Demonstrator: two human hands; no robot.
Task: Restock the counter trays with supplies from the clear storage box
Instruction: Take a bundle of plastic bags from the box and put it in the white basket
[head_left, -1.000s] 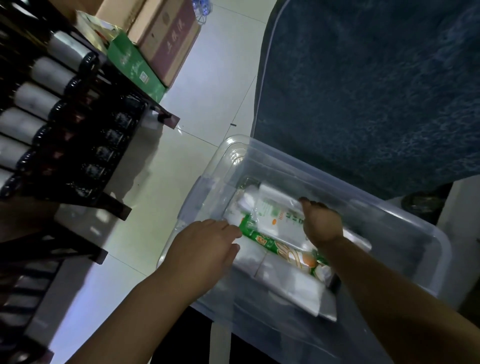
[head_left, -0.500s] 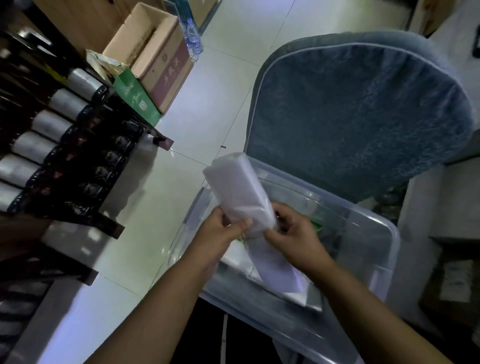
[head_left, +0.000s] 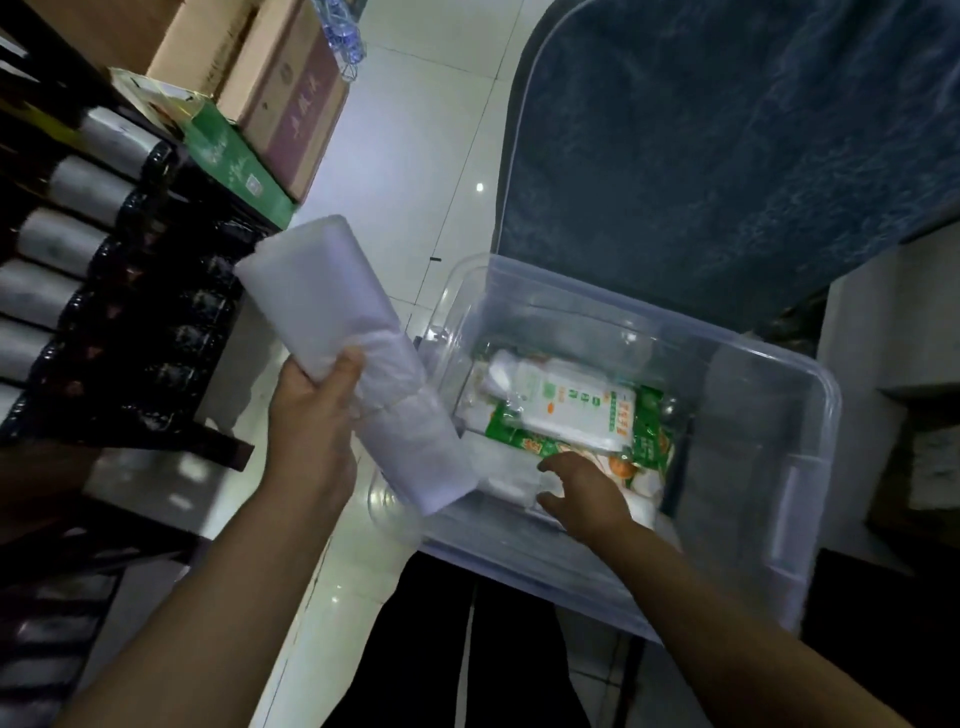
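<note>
The clear storage box (head_left: 769, 525) sits low in front of me beside a blue upholstered chair. Inside lie a white packet with orange and green print (head_left: 566, 410), a green packet (head_left: 649, 431) under it, and pale plastic-wrapped packs. My left hand (head_left: 311, 431) grips a long white plastic-wrapped pack (head_left: 337, 332) held tilted, just left of the box and above its rim. My right hand (head_left: 582, 493) reaches down into the box with fingers spread, touching a pale pack (head_left: 514, 478) near the front wall; I cannot tell whether it grips it.
A dark rack of bottles with silver necks (head_left: 67, 239) stands to the left. Cardboard boxes (head_left: 270, 88) and a green carton (head_left: 234, 161) lie on the tiled floor (head_left: 405, 171) behind it. The blue chair back (head_left: 727, 130) rises behind the box. A white cabinet (head_left: 893, 332) stands right.
The white pack, held by both hands half a second ago, is now in my left hand alone and has swung left. My right hand has let go and dropped back into the box.
</note>
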